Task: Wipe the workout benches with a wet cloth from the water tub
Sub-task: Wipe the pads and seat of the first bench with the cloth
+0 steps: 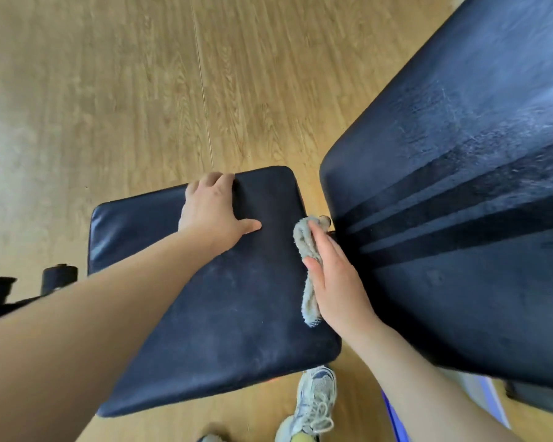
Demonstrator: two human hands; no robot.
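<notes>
**Seat pad edge, cloth in the gap between the two pads**

- Upper left and centre: wood-grain plank floor (109, 90), one long seam running down toward the bench. Pale glare on it at the left edge.
- Far left, mid-height: black frame parts (58, 277), blurred; I cannot tell what they are.
- Centre: dark seat pad (237, 298), scuffed and dull, corners rounded.
- My view of the left hand (211, 212): it grips the pad's far edge, fingers curled over it, thumb spread flat on top.
- Right of centre: grey cloth (310, 301), bunched lengthwise along the seat pad's right edge, in the narrow gap before the next pad.
- Right hand (336, 275): flat, fingers straight, pressing the cloth against that edge, thumb laid across it.
- Right half: larger dark back pad (460, 154), tilted up toward the upper right, streaked with darker bands and a pale sheen.
- Bottom centre: a white laced shoe (316, 400) on the floor.
</notes>
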